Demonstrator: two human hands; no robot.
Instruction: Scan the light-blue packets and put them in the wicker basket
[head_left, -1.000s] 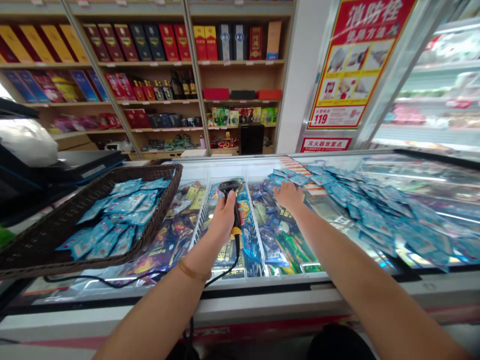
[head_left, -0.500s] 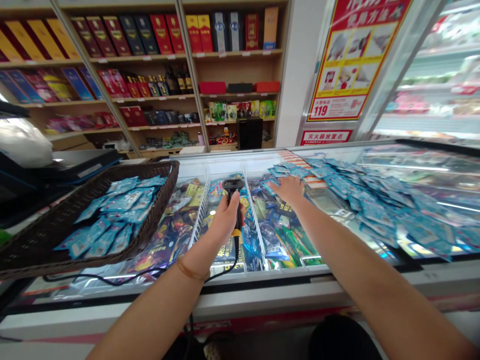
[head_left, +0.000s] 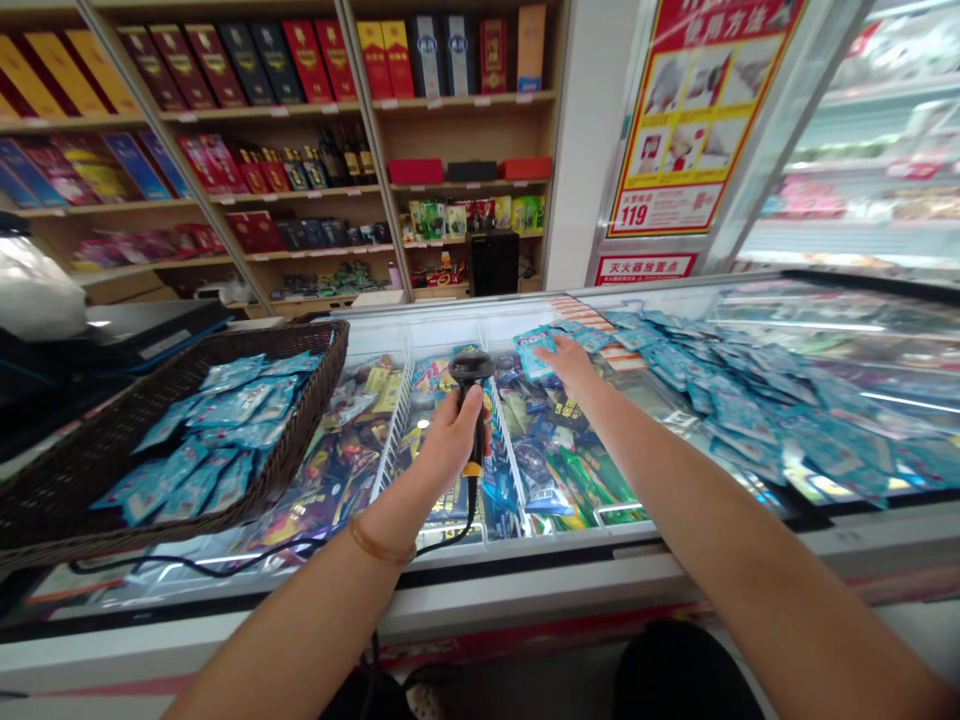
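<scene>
My left hand [head_left: 453, 435] is closed around the handle of a black and yellow barcode scanner [head_left: 471, 368], held upright over the freezer with its cable hanging down. A light-blue packet [head_left: 534, 352] is gripped at its right edge by my right hand [head_left: 568, 362], above the freezer's far side. More blue packets [head_left: 720, 380] lie spread over the freezer's glass top to the right. On the left, a brown wicker basket [head_left: 330, 375] holds several packets of the same kind [head_left: 225, 425].
Wire dividers [head_left: 506, 440] part the frozen goods inside the chest freezer [head_left: 525, 570]. The scanner's black cable [head_left: 225, 572] crosses its front edge. Behind stand shelves [head_left: 465, 102] of boxes and bottles, and a red and yellow poster [head_left: 667, 195].
My right hand has moved slightly left and up, lifting one blue packet off the others. The scanner stays in my left hand, nearly still. The view has shifted a little.
</scene>
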